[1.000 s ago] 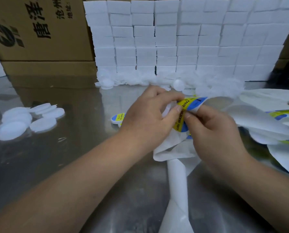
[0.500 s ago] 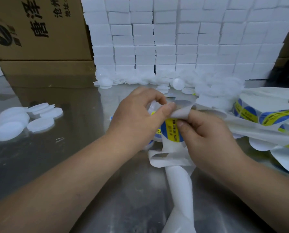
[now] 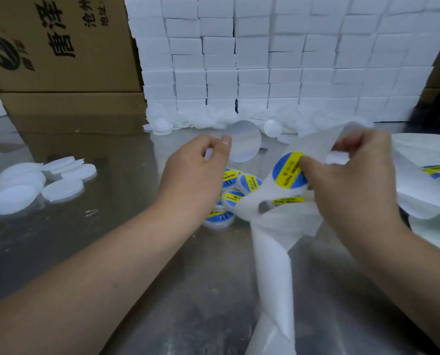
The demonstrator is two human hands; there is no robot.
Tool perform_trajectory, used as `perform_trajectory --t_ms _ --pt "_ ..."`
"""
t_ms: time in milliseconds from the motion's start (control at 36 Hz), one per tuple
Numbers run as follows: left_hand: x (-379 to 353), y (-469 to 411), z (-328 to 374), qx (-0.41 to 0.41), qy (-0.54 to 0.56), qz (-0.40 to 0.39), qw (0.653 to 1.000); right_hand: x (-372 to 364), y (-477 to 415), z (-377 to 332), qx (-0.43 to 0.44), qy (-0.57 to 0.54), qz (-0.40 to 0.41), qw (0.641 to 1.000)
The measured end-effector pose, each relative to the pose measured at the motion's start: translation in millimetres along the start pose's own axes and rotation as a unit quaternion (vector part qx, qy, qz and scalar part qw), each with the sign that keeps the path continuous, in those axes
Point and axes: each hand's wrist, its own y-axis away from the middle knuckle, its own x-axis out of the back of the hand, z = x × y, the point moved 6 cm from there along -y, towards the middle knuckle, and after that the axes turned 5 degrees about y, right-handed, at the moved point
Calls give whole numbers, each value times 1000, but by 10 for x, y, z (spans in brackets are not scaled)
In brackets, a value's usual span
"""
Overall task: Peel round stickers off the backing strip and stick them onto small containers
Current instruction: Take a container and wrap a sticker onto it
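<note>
My left hand (image 3: 196, 172) pinches a round pale disc (image 3: 245, 141) by its edge between thumb and fingers; its printed face does not show. My right hand (image 3: 349, 180) grips the white backing strip (image 3: 272, 278), thumb on a blue-and-yellow round sticker (image 3: 287, 171) that sits on the strip. The strip hangs down toward the table's near edge. Between and below the hands lie several small white containers (image 3: 229, 198) with blue-and-yellow stickers on top. The hands are apart and do not touch.
Loose white lids (image 3: 34, 180) lie on the reflective metal table (image 3: 111, 252) at the left. A wall of stacked white boxes (image 3: 290, 60) with loose white containers (image 3: 162, 124) at its foot stands behind. Cardboard boxes (image 3: 60, 42) are at the back left. More sticker strip (image 3: 431, 175) is heaped at the right.
My hands, close together on the strip before, have pulled apart. The left hand moved left holding the round disc; the right hand lifted the strip up and right.
</note>
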Motion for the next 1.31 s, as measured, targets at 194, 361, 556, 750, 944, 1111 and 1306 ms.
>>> perform_trajectory --t_ms 194,361,556,750,944,1111,1306 --pt "33 12 28 -9 9 1 1000 114 -69 -105 92 37 43 994" --pt "25 17 21 -3 0 -14 1000 204 -65 -267 174 78 80 978" --pt "9 53 46 -15 -33 -19 999 -36 -9 -285 227 129 -43 964" --pt "26 74 121 -65 -67 -11 996 -178 80 -218 124 27 -160 979" --pt "30 116 200 -98 -62 -3 993 -176 100 -123 30 -43 -192 980" --pt "14 135 242 -112 -78 -12 991 -174 89 -116 -24 -103 -167 980" --pt "-40 115 227 -127 -120 -43 984 -214 99 -125 -34 -123 -179 975"
